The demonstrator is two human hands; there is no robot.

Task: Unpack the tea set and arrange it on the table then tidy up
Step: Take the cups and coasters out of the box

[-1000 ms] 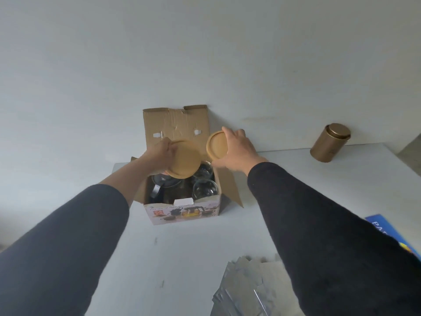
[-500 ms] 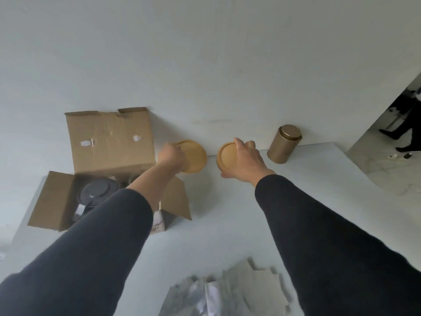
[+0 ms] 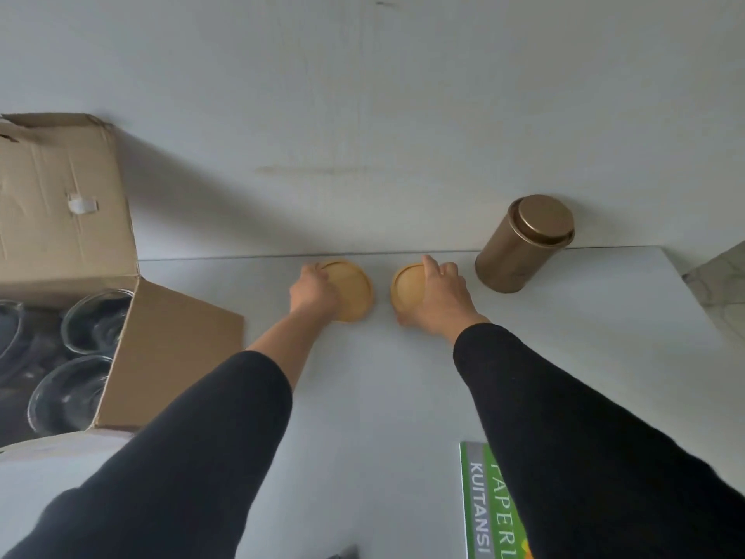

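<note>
A: Far left, what was logged?
B: An open cardboard box (image 3: 68, 236) stood at the left edge of the worktop (image 3: 383, 397), rear flap upright against the wall (image 3: 363, 94), right flap (image 3: 177, 349) folded out and down onto the surface. Two clear glass cups (image 3: 72, 393) sat inside, one behind the other; a darker item further left was cut off by the frame.

A: And the surface and room?
B: The worktop was pale grey-white and matte, its back edge meeting a plain light-grey wall with a faint horizontal smudge. A marbled surface (image 3: 717, 284) showed past the right corner.

A: The hands?
B: The left hand (image 3: 312, 294) lay over the near-left part of the left coaster (image 3: 352, 290), fingers curled onto its rim. The right hand (image 3: 437, 298) gripped the right coaster (image 3: 407, 290), thumb at the near edge and fingers over the top and far rim. Both were round wooden discs with raised rims, side by side, a narrow gap between them, near the back edge. Whether they were fully flat on the surface I could not tell. Both sleeves were black.

A: Further right?
B: A bronze lidded tin (image 3: 524, 246) stood just beside the right hand, against the wall. A green printed pad (image 3: 483, 506) lay at the near edge, partly under the right sleeve.
</note>
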